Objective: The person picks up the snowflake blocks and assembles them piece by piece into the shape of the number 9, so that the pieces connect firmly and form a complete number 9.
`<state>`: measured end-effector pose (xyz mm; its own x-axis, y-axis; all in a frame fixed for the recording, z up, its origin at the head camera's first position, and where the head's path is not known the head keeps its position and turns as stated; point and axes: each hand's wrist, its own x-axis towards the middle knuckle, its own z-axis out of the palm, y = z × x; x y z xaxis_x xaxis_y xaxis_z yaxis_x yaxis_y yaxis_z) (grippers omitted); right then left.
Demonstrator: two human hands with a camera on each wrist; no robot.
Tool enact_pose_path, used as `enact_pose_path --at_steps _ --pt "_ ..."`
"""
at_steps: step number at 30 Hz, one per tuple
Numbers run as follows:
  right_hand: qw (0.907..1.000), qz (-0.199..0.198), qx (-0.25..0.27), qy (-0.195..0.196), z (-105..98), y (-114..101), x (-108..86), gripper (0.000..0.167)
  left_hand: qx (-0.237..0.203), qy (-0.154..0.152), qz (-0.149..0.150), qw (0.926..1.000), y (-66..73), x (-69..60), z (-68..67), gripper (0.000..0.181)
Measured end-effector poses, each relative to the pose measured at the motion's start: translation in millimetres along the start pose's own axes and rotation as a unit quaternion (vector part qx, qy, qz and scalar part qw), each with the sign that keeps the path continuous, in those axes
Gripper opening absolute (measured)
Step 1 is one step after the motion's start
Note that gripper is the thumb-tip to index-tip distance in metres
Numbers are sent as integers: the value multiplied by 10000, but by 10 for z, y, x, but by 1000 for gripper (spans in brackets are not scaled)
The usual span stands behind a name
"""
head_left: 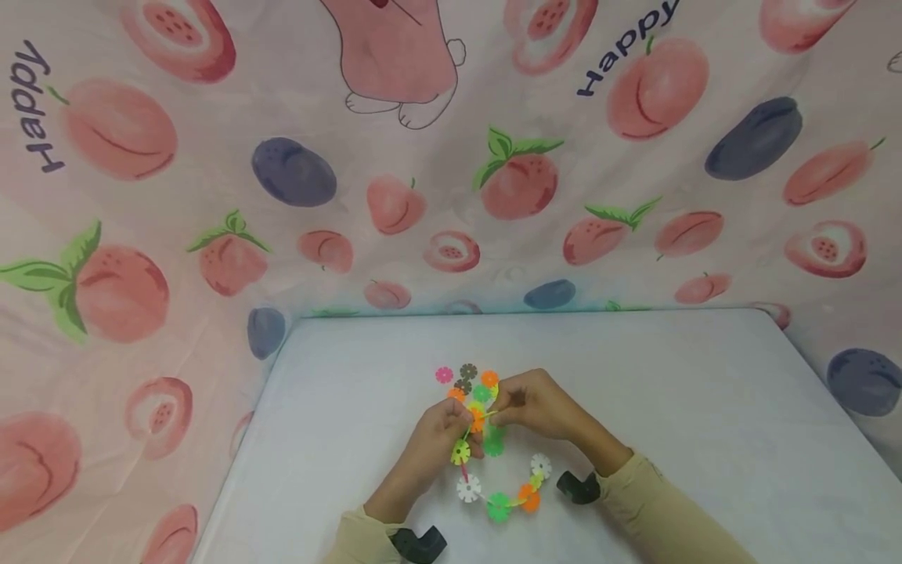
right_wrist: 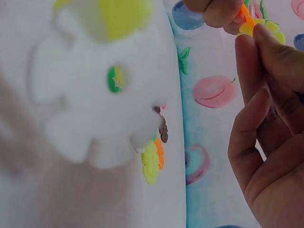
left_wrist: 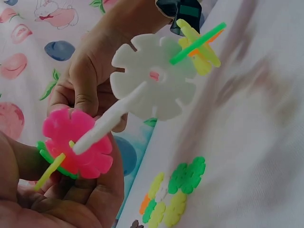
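Observation:
A chain of notched plastic discs hangs in a curve between and below the hands, with white [head_left: 468,489], green [head_left: 499,507] and orange [head_left: 530,498] discs. My left hand [head_left: 431,440] pinches the chain's upper left end by an orange disc [head_left: 477,417]. The right hand [head_left: 541,406] holds a yellow disc [right_wrist: 270,29] between thumb and finger, against an orange piece [right_wrist: 247,15] at the left fingertips. In the left wrist view, a pink disc [left_wrist: 78,142] and a large white disc [left_wrist: 142,90] hang close to the camera, partly hiding the fingers.
Loose discs lie on the white table [head_left: 338,407] just beyond the hands, among them pink [head_left: 444,375] and brown [head_left: 468,371] ones. Black wrist-mounted devices [head_left: 420,544] sit by both sleeves. A fruit-printed cloth [head_left: 423,157] rises behind the table.

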<state>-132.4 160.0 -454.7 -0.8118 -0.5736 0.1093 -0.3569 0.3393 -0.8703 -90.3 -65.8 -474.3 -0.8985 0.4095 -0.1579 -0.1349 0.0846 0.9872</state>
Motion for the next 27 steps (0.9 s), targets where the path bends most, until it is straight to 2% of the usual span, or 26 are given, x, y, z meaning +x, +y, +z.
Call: enact_pose_path --at_steps 11,19,24,27 --pt "9998 151 -6 -128 13 21 3 17 3 -57 -72 10000 -36 -8 -15 16" --pt "9990 290 217 -250 34 129 -33 12 46 -413 -180 9990 -58 -9 -46 18" --pt "9978 439 370 -319 17 163 -38 10 149 -611 -115 9980 -68 8 -76 21" --pt "9973 486 441 -319 -8 168 -37 7 194 -625 -45 9978 -49 10 -89 23"
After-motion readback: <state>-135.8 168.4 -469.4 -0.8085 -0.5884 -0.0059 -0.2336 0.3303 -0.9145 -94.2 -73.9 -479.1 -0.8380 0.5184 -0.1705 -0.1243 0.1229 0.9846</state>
